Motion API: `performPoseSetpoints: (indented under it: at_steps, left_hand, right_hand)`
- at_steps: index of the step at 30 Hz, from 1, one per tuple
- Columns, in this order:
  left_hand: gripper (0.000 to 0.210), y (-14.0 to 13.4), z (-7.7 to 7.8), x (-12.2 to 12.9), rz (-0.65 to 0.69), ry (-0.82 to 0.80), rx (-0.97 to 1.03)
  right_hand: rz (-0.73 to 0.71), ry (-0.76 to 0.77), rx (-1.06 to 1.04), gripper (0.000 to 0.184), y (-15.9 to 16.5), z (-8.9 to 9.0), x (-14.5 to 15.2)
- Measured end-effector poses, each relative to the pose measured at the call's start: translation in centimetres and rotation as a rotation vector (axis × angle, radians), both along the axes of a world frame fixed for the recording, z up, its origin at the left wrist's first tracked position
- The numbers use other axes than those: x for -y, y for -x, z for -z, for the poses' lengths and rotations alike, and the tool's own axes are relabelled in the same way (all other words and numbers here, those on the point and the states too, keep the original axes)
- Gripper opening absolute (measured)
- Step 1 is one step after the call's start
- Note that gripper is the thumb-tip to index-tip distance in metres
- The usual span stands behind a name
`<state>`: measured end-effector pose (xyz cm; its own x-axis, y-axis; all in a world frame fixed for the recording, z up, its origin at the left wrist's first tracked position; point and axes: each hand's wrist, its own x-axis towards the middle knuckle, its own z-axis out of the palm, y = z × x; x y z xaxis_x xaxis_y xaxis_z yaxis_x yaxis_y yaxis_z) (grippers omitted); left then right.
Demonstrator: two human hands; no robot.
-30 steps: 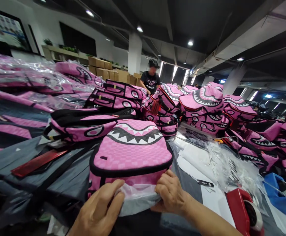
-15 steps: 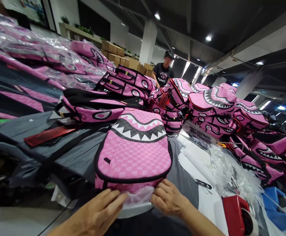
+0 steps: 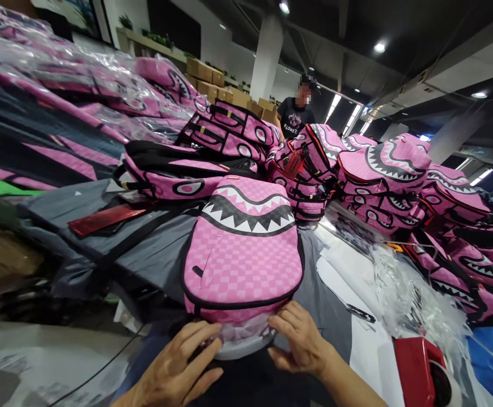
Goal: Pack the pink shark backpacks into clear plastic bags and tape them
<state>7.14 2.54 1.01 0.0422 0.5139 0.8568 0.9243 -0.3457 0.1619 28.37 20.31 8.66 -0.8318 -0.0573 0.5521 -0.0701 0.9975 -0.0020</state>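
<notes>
A pink checkered backpack with a black-and-white shark-teeth print lies front side up before me, its near end toward me. Clear plastic shows along that near end. My left hand is at the lower left corner, its fingers spread and the thumb apart, touching the plastic's edge. At the lower right corner, my right hand rests with bent fingertips against the bag and plastic, thumb held apart below. The underside of the backpack is hidden.
Another pink backpack lies behind, beside a red tag. Stacked backpacks stand at right. Crumpled plastic bags, a red tape dispenser and a blue one are right. A person stands beyond.
Both hands have opened, with the thumbs moving away from the fingers at the plastic's edge. The view has shifted slightly, so the backpack appears farther right.
</notes>
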Motion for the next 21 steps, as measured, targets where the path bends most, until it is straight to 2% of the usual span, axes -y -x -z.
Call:
performPoseSetpoints:
  at_steps: [3, 6, 9, 12, 14, 17, 21]
  left_hand:
    - [0.038, 0.5, -0.2, 0.3, -0.034, 0.097, 0.223]
    - [0.039, 1.0, -0.8, -0.1, -0.064, 0.144, 0.259]
    - [0.03, 1.4, -1.8, -0.7, -0.091, 0.151, 0.108]
    - [0.03, 1.4, -2.9, -1.1, -0.136, 0.13, -0.138]
    - [0.038, 1.2, -3.6, -1.4, -0.134, 0.158, -0.297]
    - [0.044, 0.8, -4.9, -2.3, -0.041, 0.244, -0.434]
    - [0.03, 0.8, -7.5, -4.1, 0.266, 0.41, -0.446]
  right_hand:
    - [0.116, -0.021, 0.195, 0.024, 0.3, -1.9, 0.0]
    - [0.204, -0.089, 0.391, 0.019, 1.4, -2.6, -0.3]
    - [0.213, -0.102, 0.401, 0.021, 1.7, -2.8, -0.6]
    - [0.086, -0.199, 0.224, 0.01, 1.1, -3.3, -0.4]
    - [0.014, -0.254, 0.093, 0.012, 0.6, -4.0, -0.1]
    - [-0.047, -0.215, 0.016, 0.014, 0.6, -4.7, 0.1]
    - [-0.204, -0.186, 0.161, 0.017, 1.6, -5.1, -0.9]
